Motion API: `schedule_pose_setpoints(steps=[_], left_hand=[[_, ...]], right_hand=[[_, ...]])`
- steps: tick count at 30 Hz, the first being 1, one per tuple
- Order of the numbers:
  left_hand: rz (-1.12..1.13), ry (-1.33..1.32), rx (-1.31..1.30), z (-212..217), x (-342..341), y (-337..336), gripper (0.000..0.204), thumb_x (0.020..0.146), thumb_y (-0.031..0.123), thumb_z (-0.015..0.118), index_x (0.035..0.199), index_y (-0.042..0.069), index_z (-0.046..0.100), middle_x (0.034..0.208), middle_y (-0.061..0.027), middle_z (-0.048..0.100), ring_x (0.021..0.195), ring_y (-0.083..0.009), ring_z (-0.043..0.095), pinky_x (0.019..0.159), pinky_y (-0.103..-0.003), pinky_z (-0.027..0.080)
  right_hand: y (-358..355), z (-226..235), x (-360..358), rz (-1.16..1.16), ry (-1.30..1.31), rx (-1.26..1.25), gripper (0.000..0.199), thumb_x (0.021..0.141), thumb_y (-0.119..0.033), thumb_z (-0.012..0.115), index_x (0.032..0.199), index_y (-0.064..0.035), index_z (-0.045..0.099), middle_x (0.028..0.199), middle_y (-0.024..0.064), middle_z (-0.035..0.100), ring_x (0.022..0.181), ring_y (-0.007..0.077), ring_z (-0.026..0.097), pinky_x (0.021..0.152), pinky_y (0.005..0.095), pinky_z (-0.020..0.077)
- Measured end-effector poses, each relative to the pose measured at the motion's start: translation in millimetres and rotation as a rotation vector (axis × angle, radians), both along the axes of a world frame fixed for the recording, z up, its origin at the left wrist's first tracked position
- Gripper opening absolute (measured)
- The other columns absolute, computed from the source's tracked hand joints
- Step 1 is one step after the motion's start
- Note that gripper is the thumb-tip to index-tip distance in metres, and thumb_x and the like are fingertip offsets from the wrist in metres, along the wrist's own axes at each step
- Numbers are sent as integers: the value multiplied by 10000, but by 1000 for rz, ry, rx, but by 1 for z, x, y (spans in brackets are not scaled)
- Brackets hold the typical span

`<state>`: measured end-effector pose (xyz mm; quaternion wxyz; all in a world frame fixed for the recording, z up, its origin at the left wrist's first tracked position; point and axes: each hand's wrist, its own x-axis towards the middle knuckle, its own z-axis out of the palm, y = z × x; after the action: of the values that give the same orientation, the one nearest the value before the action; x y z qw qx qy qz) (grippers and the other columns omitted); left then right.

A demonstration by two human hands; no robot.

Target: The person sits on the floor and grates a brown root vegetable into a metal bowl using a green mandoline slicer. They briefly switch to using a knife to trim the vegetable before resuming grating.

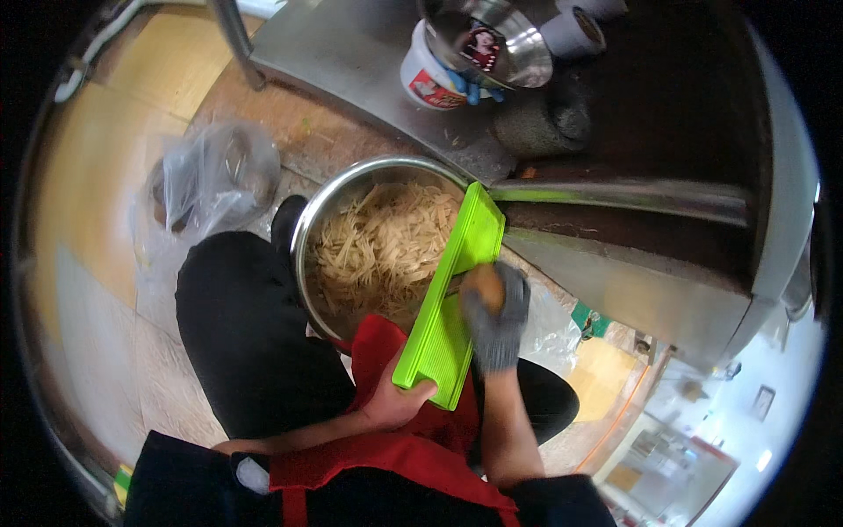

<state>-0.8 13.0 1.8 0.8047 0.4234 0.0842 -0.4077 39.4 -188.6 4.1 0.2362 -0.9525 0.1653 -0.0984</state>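
Note:
A bright green mandoline slicer slants across the right side of a round metal bowl, its far end at the bowl's rim. My bare left hand grips the slicer's near end, thumb on top. My right hand, in a grey knit glove, presses a brown, roundish potato-like vegetable against the slicer's face. The glove is slightly blurred. Inside the bowl lies a heap of pale, thin shreds. My knees in black trousers stand on either side of the slicer and the bowl's near edge.
A clear plastic bag with dark round things sits on the floor at left. Ahead, a metal shelf carries a white bucket, a steel bowl and a stone-like vessel. The shelf's edge runs close to the bowl.

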Motion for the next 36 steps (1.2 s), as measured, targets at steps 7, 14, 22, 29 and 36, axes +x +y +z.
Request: schedule_pose_setpoints(steps=[7,14,22,29,36], left_hand=[[-7,45,-40,1,2,-14,442,809,-42,565,1239,23,486,1020,-10,565,947,-104,547,830,-262,470],[1,-18,-5,-2,-4,-3,421,808,-44,568,1215,31,484,984,8,552,866,-90,535,749,-250,461],[-86,23,29,-10,-6,-6,458,807,-30,557,1253,32,473,1076,-23,569,1000,-132,549,872,-286,467],[-55,56,34,0,0,-8,433,797,-44,555,1219,26,486,1009,-13,557,919,-114,547,796,-269,470],[14,40,47,-5,-6,3,479,794,-40,554,1259,29,461,1061,-15,551,975,-114,538,843,-260,459]], right_hand=[[-100,-66,92,-209,-4,60,584,709,-332,785,1176,-37,599,1172,205,591,1024,376,585,910,428,475],[39,66,-24,-19,-11,116,557,645,-203,835,1102,-62,550,1023,148,590,970,353,583,890,437,483],[-87,-72,78,-205,-66,-94,466,795,-269,730,1163,-14,600,1131,188,623,1043,327,593,906,391,465],[-20,16,26,-157,97,212,546,775,-292,751,1191,14,573,1156,219,609,1081,353,584,941,416,467],[-12,-34,14,152,9,-250,451,755,-216,745,1146,-58,587,1123,174,604,1064,350,565,954,469,446]])
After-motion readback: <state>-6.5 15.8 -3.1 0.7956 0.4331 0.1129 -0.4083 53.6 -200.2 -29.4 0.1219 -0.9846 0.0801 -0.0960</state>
